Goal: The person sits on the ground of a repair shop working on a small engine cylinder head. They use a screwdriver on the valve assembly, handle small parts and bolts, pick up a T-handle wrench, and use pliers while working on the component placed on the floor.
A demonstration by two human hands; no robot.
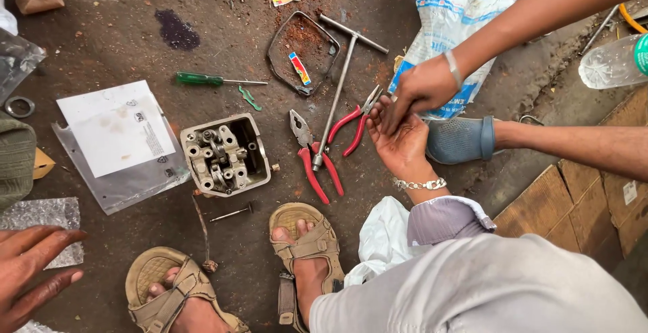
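Dirt floor (121, 42); right hand (403, 145) open beside pliers (356, 122)

Red handles on both pliers (312, 157), a green screwdriver (202, 79), tan sandals (307, 238), a white and blue bag (459, 15), grey floor (101, 42) with rusty dust

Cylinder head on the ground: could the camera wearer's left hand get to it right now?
Probably yes. The left hand is open and holds nothing. Only a flat plastic sleeve with paper in it lies between the hand and the cylinder head, whose top is uncovered.
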